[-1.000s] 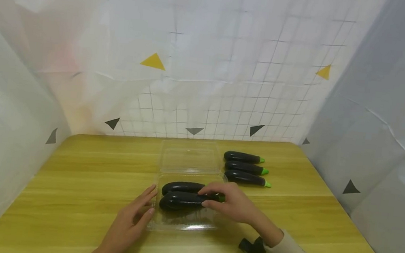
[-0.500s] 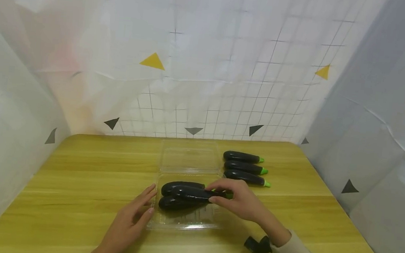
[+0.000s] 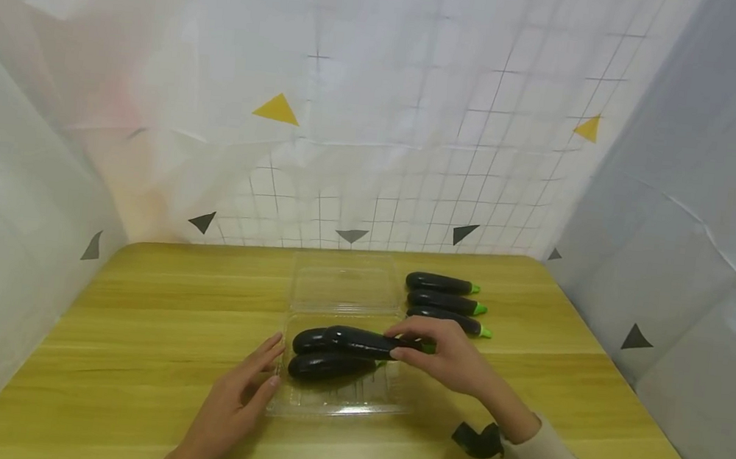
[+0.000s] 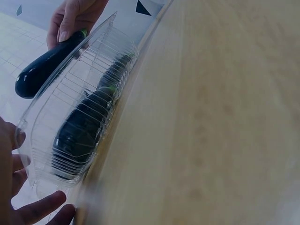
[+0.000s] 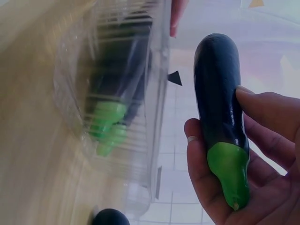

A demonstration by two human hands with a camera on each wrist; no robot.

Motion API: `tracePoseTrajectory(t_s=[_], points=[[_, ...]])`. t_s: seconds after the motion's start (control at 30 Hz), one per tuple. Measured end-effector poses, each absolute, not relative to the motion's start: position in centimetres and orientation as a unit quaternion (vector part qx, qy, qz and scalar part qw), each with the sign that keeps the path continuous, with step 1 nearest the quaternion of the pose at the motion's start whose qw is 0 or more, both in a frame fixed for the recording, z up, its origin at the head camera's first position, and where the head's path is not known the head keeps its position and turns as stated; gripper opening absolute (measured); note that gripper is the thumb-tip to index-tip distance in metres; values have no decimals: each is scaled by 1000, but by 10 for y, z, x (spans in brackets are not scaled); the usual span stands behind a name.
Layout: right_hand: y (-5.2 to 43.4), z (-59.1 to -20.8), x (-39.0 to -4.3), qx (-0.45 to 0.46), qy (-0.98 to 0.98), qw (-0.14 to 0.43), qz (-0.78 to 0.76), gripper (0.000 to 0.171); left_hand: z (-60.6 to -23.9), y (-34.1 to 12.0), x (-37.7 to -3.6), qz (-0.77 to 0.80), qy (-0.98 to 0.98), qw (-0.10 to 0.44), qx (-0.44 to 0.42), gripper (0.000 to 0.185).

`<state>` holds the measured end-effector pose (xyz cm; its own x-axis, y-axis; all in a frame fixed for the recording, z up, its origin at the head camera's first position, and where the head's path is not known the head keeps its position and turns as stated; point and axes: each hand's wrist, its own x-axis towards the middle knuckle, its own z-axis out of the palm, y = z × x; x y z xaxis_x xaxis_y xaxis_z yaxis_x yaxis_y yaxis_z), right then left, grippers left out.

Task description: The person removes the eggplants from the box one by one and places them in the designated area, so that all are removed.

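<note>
My right hand pinches an eggplant near its green stem end. In the right wrist view the thumb lies on one side of this eggplant and fingers on the other. It is raised over an open clear plastic clamshell container, as the left wrist view shows. Inside lie two more eggplants: a front one and a back one partly hidden by the held eggplant. With its fingers spread, my left hand rests at the container's left edge.
Behind the container's base, its clear lid lies folded back. Several eggplants remain in view: a row of three, the middle one included, lies at the back right of the wooden table. White sheeting surrounds the table on three sides.
My right hand has lifted the eggplant from the container and moved it right and toward the back. The front eggplant in the container has come into view. My left hand has stayed put.
</note>
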<state>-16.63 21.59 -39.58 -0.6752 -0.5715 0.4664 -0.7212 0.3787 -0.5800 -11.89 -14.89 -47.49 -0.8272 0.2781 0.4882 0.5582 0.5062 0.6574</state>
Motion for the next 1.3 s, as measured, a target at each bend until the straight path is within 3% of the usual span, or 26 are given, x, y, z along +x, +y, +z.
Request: tracePoseTrajectory(t_s=[0.7, 1.3], points=[[245, -391, -161, 313, -849, 61, 421, 26, -474, -148, -118, -436, -852, 161, -240, 49], [272, -387, -161, 282, -865, 71, 409, 26, -473, -148, -117, -438, -852, 159, -238, 49]])
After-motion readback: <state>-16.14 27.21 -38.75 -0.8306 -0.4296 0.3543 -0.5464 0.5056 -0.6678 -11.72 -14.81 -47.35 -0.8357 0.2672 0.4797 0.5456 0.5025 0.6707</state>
